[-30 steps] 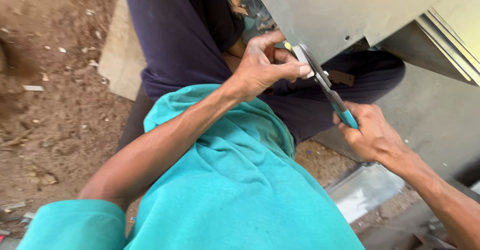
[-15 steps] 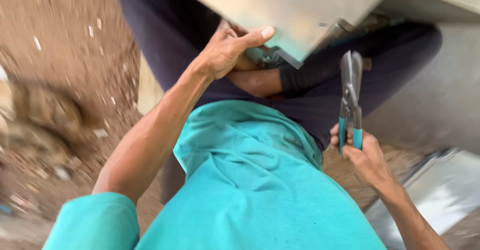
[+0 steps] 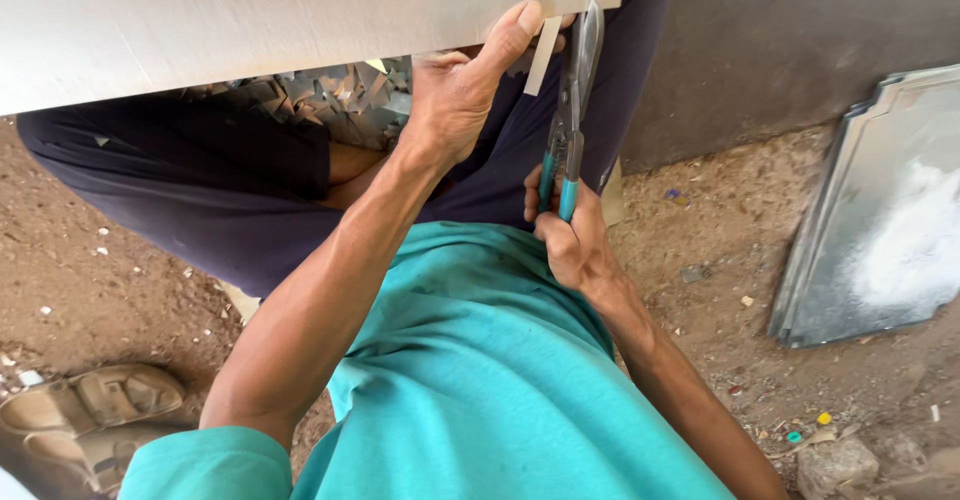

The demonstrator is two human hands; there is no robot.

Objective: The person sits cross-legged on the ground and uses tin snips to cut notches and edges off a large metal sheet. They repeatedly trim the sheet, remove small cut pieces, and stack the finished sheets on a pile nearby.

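Snips (image 3: pixel 570 110) with teal handles: we grip them closed-fisted in our right hand (image 3: pixel 570 240), long axis upright, blades pointing up at the metal sheet (image 3: pixel 250 20) edge. Left hand (image 3: pixel 455 105) pinches that edge, thumb on top.

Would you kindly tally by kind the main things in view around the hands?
Large flat grey sheet-metal panel: 1
Tin snips with teal handles: 1
Narrow cut metal strip: 1
Embossed grey metal tray on the ground: 1
Brown sandals: 2
Hands, left hand and right hand: 2
Total: 8
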